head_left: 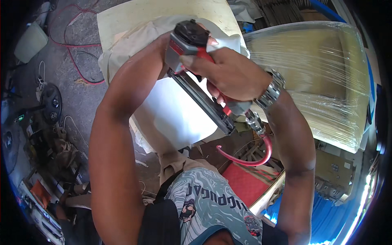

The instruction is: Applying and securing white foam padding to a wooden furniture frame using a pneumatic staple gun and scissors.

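My right hand (241, 75) is wrapped around the handle of a red, grey and black pneumatic staple gun (185, 45), its thumb along the side. The gun's long dark magazine slants down to the right, and a metal fitting joins the handle to a red air hose (265, 153). My left arm reaches up behind the gun's head, where my left hand (212, 41) is mostly hidden; only a fingertip shows beside the head. Below the gun lies a white sheet-like panel (179, 114) with beige fabric (139, 47) around its far and left edges.
A pale board (163, 10) lies under the fabric. To the right stands a large plastic-wrapped cushioned piece (302, 69). A red hose (75, 45) loops across the grey floor at left, near a black wheel-like base (52, 104). A red padded panel (245, 181) sits by my right side.
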A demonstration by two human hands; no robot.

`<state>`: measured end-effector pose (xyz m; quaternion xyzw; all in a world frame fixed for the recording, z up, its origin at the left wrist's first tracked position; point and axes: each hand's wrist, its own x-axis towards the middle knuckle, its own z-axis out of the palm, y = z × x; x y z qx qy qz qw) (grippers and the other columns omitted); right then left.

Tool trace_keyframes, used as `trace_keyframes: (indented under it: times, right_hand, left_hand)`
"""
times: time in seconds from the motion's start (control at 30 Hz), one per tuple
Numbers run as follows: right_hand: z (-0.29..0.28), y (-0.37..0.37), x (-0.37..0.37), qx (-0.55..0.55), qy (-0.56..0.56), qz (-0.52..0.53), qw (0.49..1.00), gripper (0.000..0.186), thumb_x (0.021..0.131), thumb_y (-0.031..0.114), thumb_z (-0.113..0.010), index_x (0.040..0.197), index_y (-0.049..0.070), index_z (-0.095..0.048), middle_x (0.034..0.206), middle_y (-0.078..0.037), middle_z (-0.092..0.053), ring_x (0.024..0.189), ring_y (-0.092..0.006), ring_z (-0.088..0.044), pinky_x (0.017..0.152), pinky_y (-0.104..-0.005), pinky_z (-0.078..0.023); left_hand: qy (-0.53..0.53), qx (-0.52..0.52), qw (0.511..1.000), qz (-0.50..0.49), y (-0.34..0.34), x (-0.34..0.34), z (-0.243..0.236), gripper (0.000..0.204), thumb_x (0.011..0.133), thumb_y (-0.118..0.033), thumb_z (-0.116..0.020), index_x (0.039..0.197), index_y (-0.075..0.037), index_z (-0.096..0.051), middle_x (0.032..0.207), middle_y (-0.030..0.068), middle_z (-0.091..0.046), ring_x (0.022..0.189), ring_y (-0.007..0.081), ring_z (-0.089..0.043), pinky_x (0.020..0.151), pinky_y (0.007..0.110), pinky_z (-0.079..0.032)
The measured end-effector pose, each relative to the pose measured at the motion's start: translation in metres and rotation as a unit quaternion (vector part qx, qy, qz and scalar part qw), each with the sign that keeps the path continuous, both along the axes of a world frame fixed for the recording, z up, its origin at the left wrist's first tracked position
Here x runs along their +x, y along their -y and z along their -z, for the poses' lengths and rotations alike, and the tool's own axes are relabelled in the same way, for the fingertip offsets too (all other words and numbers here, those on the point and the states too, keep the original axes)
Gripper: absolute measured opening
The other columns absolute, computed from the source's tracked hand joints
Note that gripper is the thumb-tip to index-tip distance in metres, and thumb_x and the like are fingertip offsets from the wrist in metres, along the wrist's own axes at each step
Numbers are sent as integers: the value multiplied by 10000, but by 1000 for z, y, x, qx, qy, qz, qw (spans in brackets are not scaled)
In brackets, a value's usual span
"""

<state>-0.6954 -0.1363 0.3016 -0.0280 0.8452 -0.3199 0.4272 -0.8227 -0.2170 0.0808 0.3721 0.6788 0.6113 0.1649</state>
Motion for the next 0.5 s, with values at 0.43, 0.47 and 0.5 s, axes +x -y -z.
trace_keyframes:
  times: [0.43,0.47,0.5]
  right_hand:
    - [-47,-205,177,124,-84,337,930,368,983,360,-591,826,27,-586,556,-2,-548,471,-84,-509,447,-255,-392]
    - [-45,-215,185,142,-91,344,924,351,981,347,-600,827,31,-590,563,2,-551,476,-74,-506,447,-248,-384]
    - [-42,-226,188,111,-97,339,929,351,981,347,-600,827,31,-590,563,2,-551,476,-74,-506,447,-248,-384]
  left_hand:
    - [-10,-355,934,-38,-15,7,-72,637,894,-618,-582,1111,-30,-693,1001,210,-688,933,330,-647,858,409,-481]
    - [57,-386,919,-57,-22,7,-76,703,883,-669,-557,1173,-41,-682,1083,201,-693,1008,338,-644,913,415,-471]
    - [16,-287,956,-51,-30,14,-77,846,850,-748,-514,1206,7,-656,1161,205,-677,1114,351,-619,990,420,-442]
